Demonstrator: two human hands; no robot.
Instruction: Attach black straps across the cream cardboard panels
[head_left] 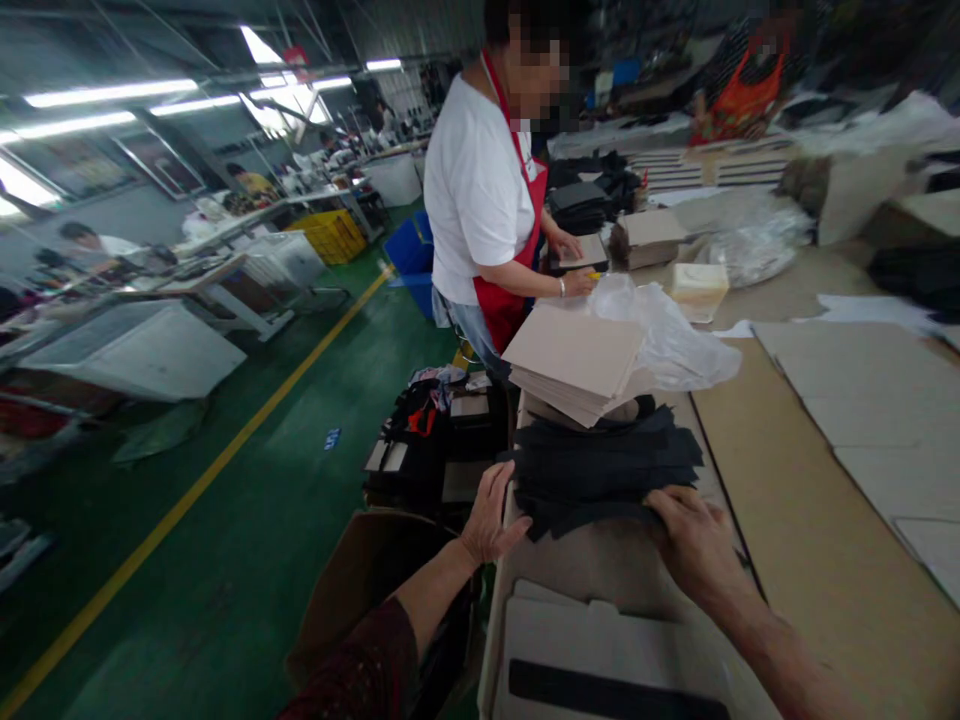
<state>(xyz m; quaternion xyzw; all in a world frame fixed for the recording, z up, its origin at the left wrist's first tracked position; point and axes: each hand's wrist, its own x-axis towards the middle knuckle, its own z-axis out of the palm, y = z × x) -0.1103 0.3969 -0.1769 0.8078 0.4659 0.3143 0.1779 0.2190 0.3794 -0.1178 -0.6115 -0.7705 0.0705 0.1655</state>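
A loose pile of black fabric pieces (607, 460) lies across the near end of the worktable. At its left end is my left hand (495, 515), with thumb and fingers apart, beside or touching the edge of the pile. My right hand (690, 525) has its fingers curled down on the pile's right front corner, pinching a black piece there. Closer to me lie beige board pieces (600, 640) with a black strip (615, 692) across them. Behind the black pile rises a stack of beige boards (574, 355).
A co-worker in a red apron (517, 210) stands at the table's far left side. Clear plastic film (675, 345) lies beside the board stack. Large beige sheets (870, 400) cover the right side. Below the left edge sits an open cardboard box (337, 590).
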